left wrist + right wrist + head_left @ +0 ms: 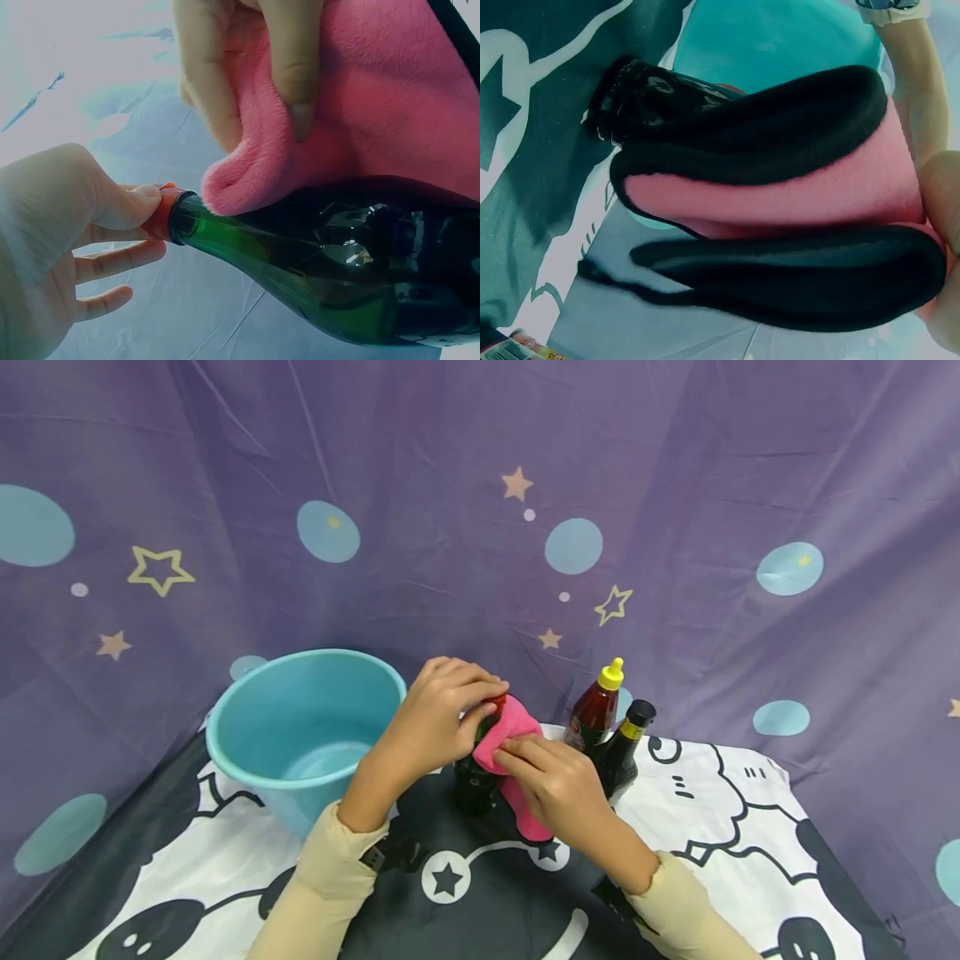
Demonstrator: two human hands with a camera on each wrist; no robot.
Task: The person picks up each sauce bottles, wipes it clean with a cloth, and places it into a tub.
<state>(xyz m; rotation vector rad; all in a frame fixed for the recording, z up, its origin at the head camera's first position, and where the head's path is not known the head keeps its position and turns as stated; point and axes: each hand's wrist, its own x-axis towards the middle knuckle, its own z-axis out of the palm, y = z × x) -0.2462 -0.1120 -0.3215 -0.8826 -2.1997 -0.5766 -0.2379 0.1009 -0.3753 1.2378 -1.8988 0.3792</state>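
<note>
Purple cloth [675,485] printed with stars and pale blue dots hangs behind the whole scene, and below it a black-and-white cartoon-print cover [720,827] lies over the table. On that cover, at the person's left, stands a light blue basin [300,727], its rim close to the left forearm. Near the middle stands a dark green glass bottle [474,785], upright in the head view, with a red cap [160,212] on its neck. A pink cloth [517,735] edged in black drapes over the bottle's shoulder and hangs down its right side toward the table. The left hand [431,718] reaches over the top of the bottle, its thumb and fingertips curled round the red cap and pinching it; the left wrist view shows the thumb pressed on the cap with the other fingers curled below. The right hand [558,785] grips the pink cloth, fingers bent over the fabric and pressing it against the glass just below the neck. Just right of the hands stand two smaller bottles, touching or nearly so: a red sauce bottle [595,710] with a yellow nozzle cap, and a dark sauce bottle [622,756] with a black cap in front of it.
</note>
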